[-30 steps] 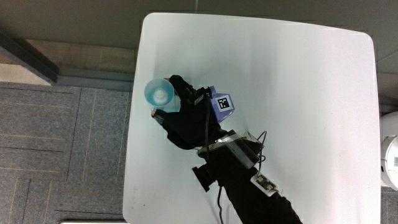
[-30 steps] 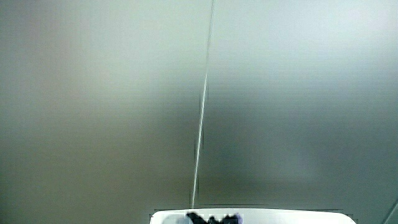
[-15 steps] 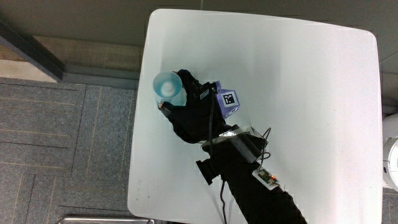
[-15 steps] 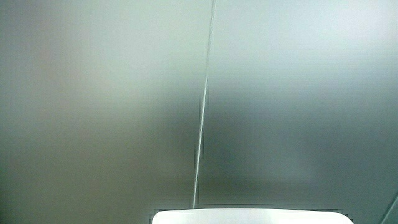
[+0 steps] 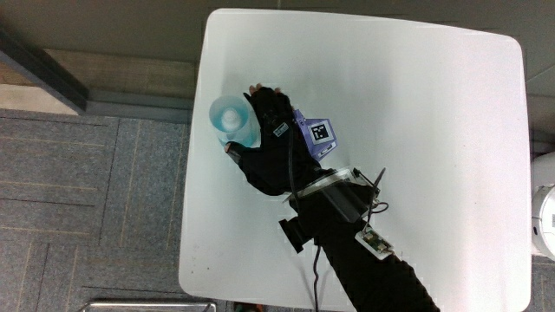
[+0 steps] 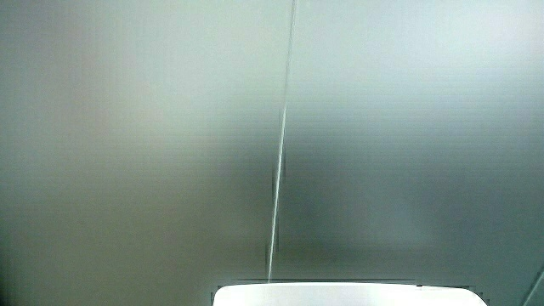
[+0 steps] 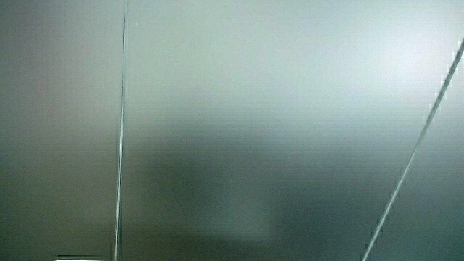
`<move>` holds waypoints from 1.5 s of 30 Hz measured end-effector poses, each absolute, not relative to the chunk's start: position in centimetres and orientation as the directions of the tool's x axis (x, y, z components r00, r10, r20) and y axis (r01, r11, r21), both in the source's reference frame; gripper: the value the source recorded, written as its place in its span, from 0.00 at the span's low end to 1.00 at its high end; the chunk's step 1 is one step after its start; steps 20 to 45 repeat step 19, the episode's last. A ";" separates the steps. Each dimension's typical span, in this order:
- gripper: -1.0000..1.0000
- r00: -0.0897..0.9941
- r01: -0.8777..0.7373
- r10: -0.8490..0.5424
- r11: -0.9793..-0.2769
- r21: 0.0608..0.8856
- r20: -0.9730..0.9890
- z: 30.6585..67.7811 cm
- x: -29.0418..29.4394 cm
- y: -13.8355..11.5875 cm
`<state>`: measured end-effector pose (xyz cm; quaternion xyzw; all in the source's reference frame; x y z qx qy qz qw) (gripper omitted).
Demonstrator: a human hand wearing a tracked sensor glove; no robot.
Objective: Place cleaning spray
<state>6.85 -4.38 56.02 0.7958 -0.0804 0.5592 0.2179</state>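
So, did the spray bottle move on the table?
No. Judged against the near edge of the table, the spray bottle stays in the same spot; only the whole picture shifted slightly.

I'm at a white table [image 5: 416, 130] with rounded corners, and the floor around it is grey carpet tile [image 5: 78, 217], with a paler strip and a dark bar [image 5: 39, 74] running where the carpet ends. Both side views give me little more than a pale wall [image 6: 127, 127], crossed by thin light seams [image 6: 280, 144] and brighter toward one upper corner; a sliver of the table's edge [image 6: 340, 295] shows beneath it in a side view
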 end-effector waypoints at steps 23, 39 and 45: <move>0.00 0.647 -0.413 -0.130 -0.888 0.202 0.751 54.5 6.7 -4.4; 0.00 0.647 -0.413 -0.130 -0.888 0.202 0.751 54.5 6.7 -4.4; 0.00 0.647 -0.413 -0.130 -0.888 0.202 0.751 54.5 6.7 -4.4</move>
